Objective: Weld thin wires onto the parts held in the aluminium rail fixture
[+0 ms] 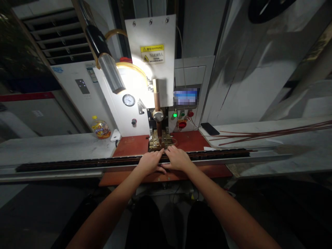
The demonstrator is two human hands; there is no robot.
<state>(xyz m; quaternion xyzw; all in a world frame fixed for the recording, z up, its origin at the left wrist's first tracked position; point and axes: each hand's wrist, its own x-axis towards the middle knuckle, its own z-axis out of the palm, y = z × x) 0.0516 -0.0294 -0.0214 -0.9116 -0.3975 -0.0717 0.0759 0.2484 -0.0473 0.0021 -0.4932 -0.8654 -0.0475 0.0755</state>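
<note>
Just below the copper electrode (159, 128) of a white machine (166, 74), my two hands meet over a long tray of dark strips and copper-coloured rods (103, 162). My left hand (151, 162) has its fingertips at the near side of the electrode tip, thumb pointing right. My right hand (177, 158) mirrors it, thumb pointing left, close to the other thumb. The fingers of both hands are bent over the work. Whatever lies beneath the fingertips is too small and hidden to make out.
A lamp (111, 72) hangs at upper left. Left stands a bottle of yellow liquid (100, 128). On the right lie a black phone (210, 129) and loose brown rods (272, 132). Red mats (133, 146) flank the fixture. Buttons (182, 123) sit below a screen (185, 97).
</note>
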